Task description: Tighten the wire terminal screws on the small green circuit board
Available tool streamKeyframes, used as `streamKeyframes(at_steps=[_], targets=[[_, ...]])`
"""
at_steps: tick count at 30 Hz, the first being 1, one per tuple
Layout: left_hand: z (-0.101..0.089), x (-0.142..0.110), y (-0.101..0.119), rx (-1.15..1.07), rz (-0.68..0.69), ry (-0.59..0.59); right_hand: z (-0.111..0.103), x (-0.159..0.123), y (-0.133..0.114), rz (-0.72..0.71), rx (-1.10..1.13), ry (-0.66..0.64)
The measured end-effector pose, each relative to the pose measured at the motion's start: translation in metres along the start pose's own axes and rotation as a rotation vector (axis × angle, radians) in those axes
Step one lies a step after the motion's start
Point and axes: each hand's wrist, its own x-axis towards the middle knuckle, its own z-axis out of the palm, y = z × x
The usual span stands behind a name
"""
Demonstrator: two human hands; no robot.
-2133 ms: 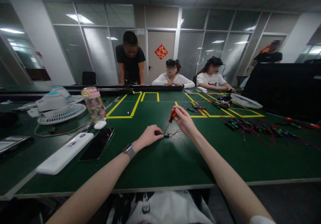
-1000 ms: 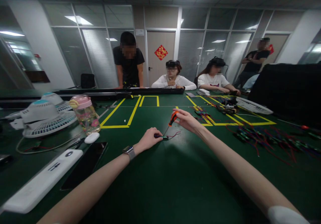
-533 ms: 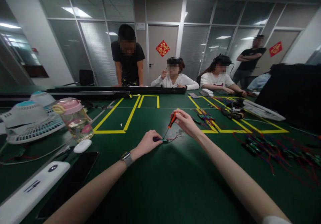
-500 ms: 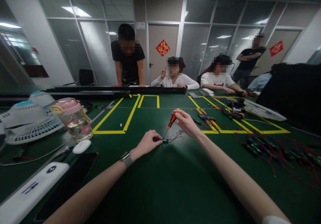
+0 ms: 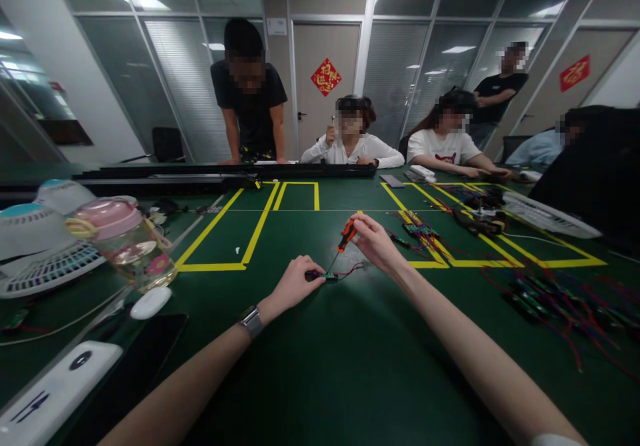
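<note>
My right hand (image 5: 373,238) is closed round the orange and black handle of a screwdriver (image 5: 347,235). Its thin shaft slants down to the left, and the tip meets a small green circuit board (image 5: 331,277) low over the green table (image 5: 320,359). Thumb and fingers of my left hand (image 5: 299,281) pinch the board's left end, where a dark part shows. Red and dark wires (image 5: 354,269) trail from the board's right end. Whether the tip sits in a screw is too small to tell.
Wired circuit boards lie in a heap (image 5: 565,299) at right and a smaller bunch (image 5: 420,231) beyond my right hand. At left stand a pink-lidded bottle (image 5: 125,239), white fans (image 5: 30,246) and a white device (image 5: 60,393). Several people are across the table.
The camera view has shifted slightly, so the surroundings sit differently in the picture. Both hands keep their holds, and the screwdriver leans a little more to the right.
</note>
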Motion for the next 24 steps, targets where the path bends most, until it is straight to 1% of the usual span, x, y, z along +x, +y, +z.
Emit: streamKeyframes(at_steps=[3,7,12,16,18,22,24], targets=[[0.001,-0.002,-0.001,-0.014,-0.010,0.001,-0.001,0.000,0.000,0.017,0.007,-0.004],[0.002,-0.001,-0.004,-0.012,-0.019,-0.006,0.003,0.000,-0.004,0.022,-0.002,-0.022],[-0.001,0.000,-0.002,-0.011,-0.036,-0.028,0.008,-0.001,-0.007,0.002,-0.067,-0.054],[-0.004,0.001,0.003,-0.012,-0.059,-0.057,0.007,0.000,-0.001,-0.004,-0.077,0.014],[-0.005,0.001,0.004,-0.004,-0.052,-0.047,0.006,0.002,0.002,0.009,-0.075,0.039],[-0.005,0.004,0.000,-0.010,-0.029,-0.047,0.004,0.009,0.002,0.009,-0.119,0.026],[-0.004,0.006,-0.003,-0.026,-0.052,-0.050,0.003,0.012,0.002,-0.005,-0.123,0.034]])
